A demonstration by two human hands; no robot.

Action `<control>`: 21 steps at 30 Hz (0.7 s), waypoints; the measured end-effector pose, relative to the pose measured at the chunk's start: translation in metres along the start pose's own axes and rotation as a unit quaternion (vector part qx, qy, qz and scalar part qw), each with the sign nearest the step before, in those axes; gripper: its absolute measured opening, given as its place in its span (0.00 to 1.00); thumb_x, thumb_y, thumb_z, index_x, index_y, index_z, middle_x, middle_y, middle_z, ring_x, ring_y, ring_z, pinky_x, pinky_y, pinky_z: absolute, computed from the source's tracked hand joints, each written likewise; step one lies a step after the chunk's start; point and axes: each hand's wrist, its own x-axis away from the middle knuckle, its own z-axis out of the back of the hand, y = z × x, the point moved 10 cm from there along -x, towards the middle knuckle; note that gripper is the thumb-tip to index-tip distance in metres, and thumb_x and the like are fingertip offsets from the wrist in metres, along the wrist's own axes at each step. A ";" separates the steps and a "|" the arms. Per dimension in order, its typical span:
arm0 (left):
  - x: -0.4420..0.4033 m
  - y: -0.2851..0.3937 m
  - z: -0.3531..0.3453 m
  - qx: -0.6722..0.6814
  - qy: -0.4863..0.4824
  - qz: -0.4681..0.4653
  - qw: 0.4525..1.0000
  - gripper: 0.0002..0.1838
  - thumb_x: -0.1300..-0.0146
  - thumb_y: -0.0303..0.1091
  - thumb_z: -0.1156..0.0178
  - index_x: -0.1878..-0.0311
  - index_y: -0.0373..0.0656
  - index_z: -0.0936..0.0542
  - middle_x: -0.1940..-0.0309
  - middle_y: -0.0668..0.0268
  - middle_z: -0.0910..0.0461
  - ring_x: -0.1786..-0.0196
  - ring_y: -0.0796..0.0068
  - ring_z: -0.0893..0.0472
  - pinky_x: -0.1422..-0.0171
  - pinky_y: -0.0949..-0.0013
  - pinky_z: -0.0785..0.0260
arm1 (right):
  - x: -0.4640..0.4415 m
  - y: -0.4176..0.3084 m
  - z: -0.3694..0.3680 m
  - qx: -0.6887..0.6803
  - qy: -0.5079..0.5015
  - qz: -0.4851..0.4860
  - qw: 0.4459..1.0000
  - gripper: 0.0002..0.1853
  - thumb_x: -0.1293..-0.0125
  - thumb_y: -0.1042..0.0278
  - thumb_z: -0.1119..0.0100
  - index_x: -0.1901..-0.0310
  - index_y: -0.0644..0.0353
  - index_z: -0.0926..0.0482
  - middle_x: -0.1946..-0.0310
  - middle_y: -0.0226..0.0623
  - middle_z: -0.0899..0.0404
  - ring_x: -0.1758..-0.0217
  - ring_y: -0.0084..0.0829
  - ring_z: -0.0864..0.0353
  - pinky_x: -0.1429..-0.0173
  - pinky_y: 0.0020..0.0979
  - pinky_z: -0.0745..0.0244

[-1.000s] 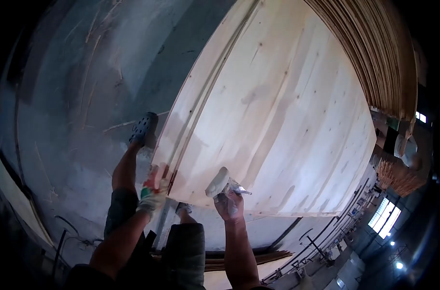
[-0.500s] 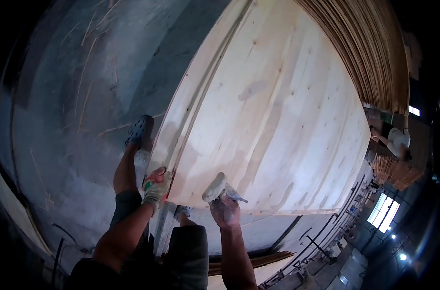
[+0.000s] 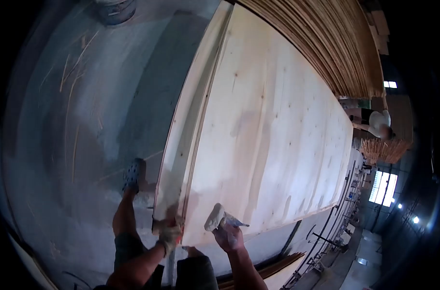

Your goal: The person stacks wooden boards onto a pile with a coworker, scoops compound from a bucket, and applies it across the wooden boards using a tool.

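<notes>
A large pale plywood sheet [image 3: 273,130] with knots and darker streaks lies in front of me, on top of another plywood sheet [image 3: 181,130] whose left strip shows. My left hand [image 3: 169,233], in a glove with red on it, is closed at the top sheet's near left corner; its fingers are slightly blurred. Over the near edge, my right hand [image 3: 228,237] is closed around what looks like a putty knife [image 3: 237,221], its thin pointed end to the right. A whitish lump [image 3: 214,216] is at the same hand; I cannot tell whether it is putty.
A tall stack of thin wood sheets [image 3: 336,43] stands at the far right. Another person [image 3: 377,123] is beyond the panel's right end, near a bundled wood pile [image 3: 384,151]. A bucket [image 3: 116,10] and wood slivers [image 3: 71,116] are on the concrete floor. More sheets [image 3: 268,273] lie low at my right.
The top sheet's left edge has shifted right against the lower sheet, baring a wider strip. My left hand has moved down and right with it. The right hand still holds the tool, slightly lower.
</notes>
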 end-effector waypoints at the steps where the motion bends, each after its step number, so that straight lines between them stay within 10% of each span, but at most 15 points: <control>1: 0.003 0.010 -0.006 -0.157 0.003 -0.034 0.987 0.10 0.26 0.32 0.49 0.46 0.45 0.23 0.51 0.68 0.22 0.45 0.71 0.23 0.39 0.67 0.30 | -0.008 0.000 -0.006 0.000 0.001 0.009 1.000 0.26 0.36 0.72 0.41 0.36 0.66 0.30 0.44 0.40 0.22 0.39 0.39 0.24 0.31 0.43 0.32; 3: 0.011 0.028 -0.014 -0.473 0.042 -0.095 0.875 0.10 0.26 0.31 0.50 0.47 0.44 0.23 0.52 0.68 0.22 0.45 0.71 0.23 0.41 0.67 0.30 | -0.012 0.008 -0.015 0.019 -0.011 0.000 1.000 0.24 0.31 0.67 0.41 0.36 0.68 0.30 0.42 0.42 0.23 0.39 0.40 0.24 0.33 0.43 0.31; 7: 0.004 0.033 -0.005 -0.491 0.035 -0.046 0.869 0.18 0.28 0.37 0.50 0.38 0.41 0.28 0.46 0.53 0.23 0.43 0.59 0.23 0.38 0.60 0.31 | -0.029 0.031 -0.010 -0.021 0.013 -0.001 1.000 0.23 0.31 0.68 0.41 0.37 0.68 0.29 0.42 0.42 0.23 0.39 0.40 0.24 0.33 0.43 0.31; 10: 0.017 0.069 -0.043 -0.387 0.014 -0.039 0.921 0.12 0.24 0.34 0.52 0.45 0.43 0.23 0.50 0.64 0.19 0.50 0.72 0.21 0.45 0.66 0.29 | -0.027 0.029 -0.046 -0.049 -0.044 -0.006 0.998 0.23 0.32 0.68 0.39 0.38 0.66 0.28 0.43 0.41 0.22 0.39 0.39 0.24 0.34 0.44 0.31; 17: 0.030 0.116 -0.092 -0.578 -0.002 -0.161 0.800 0.07 0.26 0.31 0.47 0.52 0.41 0.21 0.59 0.65 0.18 0.55 0.74 0.20 0.49 0.67 0.28 | -0.030 0.061 -0.015 -0.061 -0.011 -0.020 0.998 0.26 0.33 0.67 0.40 0.35 0.65 0.30 0.42 0.39 0.23 0.38 0.38 0.25 0.31 0.41 0.34; 19: 0.029 0.105 -0.080 -0.373 0.071 0.024 0.925 0.07 0.26 0.30 0.47 0.51 0.41 0.22 0.59 0.67 0.19 0.55 0.75 0.21 0.48 0.68 0.29 | -0.036 0.061 -0.020 -0.062 0.000 -0.017 0.998 0.23 0.32 0.68 0.40 0.38 0.65 0.28 0.42 0.39 0.23 0.39 0.38 0.24 0.32 0.42 0.33; 21: 0.023 0.103 -0.079 -0.369 0.066 0.000 0.927 0.06 0.27 0.29 0.45 0.50 0.42 0.23 0.57 0.69 0.19 0.55 0.76 0.22 0.47 0.68 0.29 | -0.046 0.066 -0.025 -0.072 0.000 -0.024 0.997 0.23 0.33 0.68 0.39 0.39 0.65 0.28 0.42 0.39 0.22 0.39 0.38 0.24 0.32 0.42 0.32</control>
